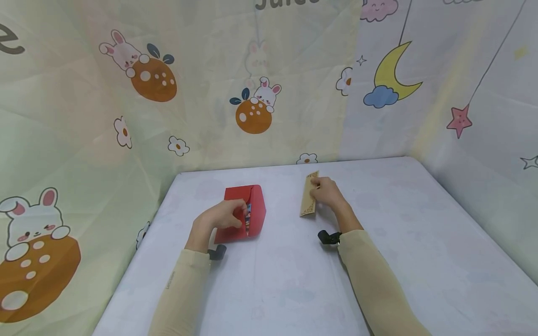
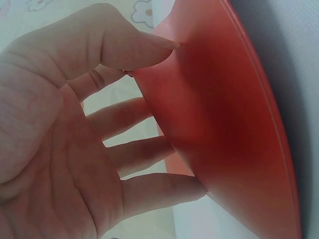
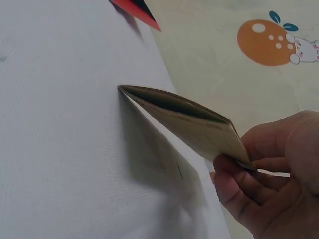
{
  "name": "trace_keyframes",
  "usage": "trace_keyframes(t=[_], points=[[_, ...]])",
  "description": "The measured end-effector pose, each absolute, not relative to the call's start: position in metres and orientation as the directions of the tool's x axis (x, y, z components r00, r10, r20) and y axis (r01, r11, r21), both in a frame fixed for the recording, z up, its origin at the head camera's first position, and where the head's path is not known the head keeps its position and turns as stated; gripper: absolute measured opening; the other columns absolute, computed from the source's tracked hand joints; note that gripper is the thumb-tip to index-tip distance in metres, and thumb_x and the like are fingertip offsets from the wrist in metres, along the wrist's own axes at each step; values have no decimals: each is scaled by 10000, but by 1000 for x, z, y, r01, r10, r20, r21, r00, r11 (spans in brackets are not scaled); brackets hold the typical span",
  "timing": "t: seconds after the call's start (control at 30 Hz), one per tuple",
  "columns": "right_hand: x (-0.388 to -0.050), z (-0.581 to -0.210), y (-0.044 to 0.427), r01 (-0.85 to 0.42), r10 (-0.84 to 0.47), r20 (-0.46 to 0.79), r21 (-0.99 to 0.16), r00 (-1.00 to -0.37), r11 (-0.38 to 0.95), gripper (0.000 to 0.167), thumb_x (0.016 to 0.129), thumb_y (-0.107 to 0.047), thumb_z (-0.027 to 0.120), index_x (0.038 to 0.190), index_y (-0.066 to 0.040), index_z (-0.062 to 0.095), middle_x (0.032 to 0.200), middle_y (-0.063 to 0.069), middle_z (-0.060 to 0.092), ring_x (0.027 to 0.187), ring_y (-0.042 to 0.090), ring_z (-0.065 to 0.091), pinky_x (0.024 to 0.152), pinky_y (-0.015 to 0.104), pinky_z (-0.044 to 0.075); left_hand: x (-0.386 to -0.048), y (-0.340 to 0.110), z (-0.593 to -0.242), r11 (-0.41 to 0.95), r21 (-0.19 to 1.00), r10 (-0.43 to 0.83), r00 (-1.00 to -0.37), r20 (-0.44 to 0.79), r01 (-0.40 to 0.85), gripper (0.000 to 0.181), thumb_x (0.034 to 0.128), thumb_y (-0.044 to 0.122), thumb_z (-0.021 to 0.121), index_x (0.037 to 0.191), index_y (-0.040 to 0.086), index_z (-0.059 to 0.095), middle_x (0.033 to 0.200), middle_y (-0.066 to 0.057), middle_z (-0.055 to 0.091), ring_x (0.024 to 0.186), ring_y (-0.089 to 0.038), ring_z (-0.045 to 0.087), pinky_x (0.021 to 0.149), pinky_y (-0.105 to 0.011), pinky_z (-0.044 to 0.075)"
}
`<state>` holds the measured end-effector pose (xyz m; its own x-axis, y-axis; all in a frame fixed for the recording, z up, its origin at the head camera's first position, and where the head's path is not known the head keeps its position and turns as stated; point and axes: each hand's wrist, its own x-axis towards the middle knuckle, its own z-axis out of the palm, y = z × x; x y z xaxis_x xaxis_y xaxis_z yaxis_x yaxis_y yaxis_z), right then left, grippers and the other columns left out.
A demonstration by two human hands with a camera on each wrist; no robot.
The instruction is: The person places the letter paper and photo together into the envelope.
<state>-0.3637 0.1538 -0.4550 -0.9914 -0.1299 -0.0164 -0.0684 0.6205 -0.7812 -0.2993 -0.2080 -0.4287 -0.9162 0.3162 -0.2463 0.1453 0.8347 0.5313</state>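
A red folder-like case (image 1: pixel 261 210) lies at the left of the table, with a colourful patterned strip (image 1: pixel 248 219) showing in its opening. My left hand (image 1: pixel 218 215) pinches the case's edge; in the left wrist view the thumb of that hand (image 2: pixel 65 114) is on the red surface (image 2: pixel 224 109) and the other fingers reach behind it. To the right, my right hand (image 1: pixel 329 192) pinches the right edge of a tan folded card or envelope (image 1: pixel 308 200) with a brown pattern. In the right wrist view this tan piece (image 3: pixel 199 134) is tilted and slightly parted, held by the right hand (image 3: pixel 269 174).
The white-covered table (image 1: pixel 277 289) extends in front of both arms and between the two items. A printed curtain (image 1: pixel 294 140) stands behind the table's back edge and along the sides. A corner of the red case (image 3: pixel 139 12) shows at the top of the right wrist view.
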Motion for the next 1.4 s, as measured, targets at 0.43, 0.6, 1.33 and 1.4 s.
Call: trace_keyframes(t=[0.43,0.6,1.33,1.4], points=[[-356,-443,147,-55,-128,-25,-812,-991,582,727,914,-218,786,1545,-49,467,1507,233,531,1102,313,641,965,483,515,-299,-209,-428,831,537,319,-916,-241,148,433,795,147,873,1153,204,636,1129,-23,616,1131,-251,561,780,-359,607],[-355,-442,143,-62,-146,-18,-848,-989,527,729,918,-227,792,1553,-77,469,1507,194,549,1043,281,712,958,457,518,-299,-209,-430,829,540,321,-915,-247,145,413,806,140,861,1147,209,637,1120,-24,616,1126,-255,560,784,-354,601],[-348,-443,97,-125,-274,-3,-886,-962,446,784,852,-203,856,1549,-159,498,1483,55,576,789,182,644,682,329,436,-301,-210,-431,828,538,328,-915,-236,158,421,803,143,865,1153,206,639,1114,-30,617,1109,-247,566,776,-354,598],[-347,-443,94,-127,-275,-2,-883,-962,452,781,854,-207,854,1548,-164,499,1482,56,578,797,183,645,700,335,455,-302,-210,-431,827,540,329,-915,-235,159,423,802,141,865,1153,206,638,1112,-29,618,1111,-244,565,776,-354,599]])
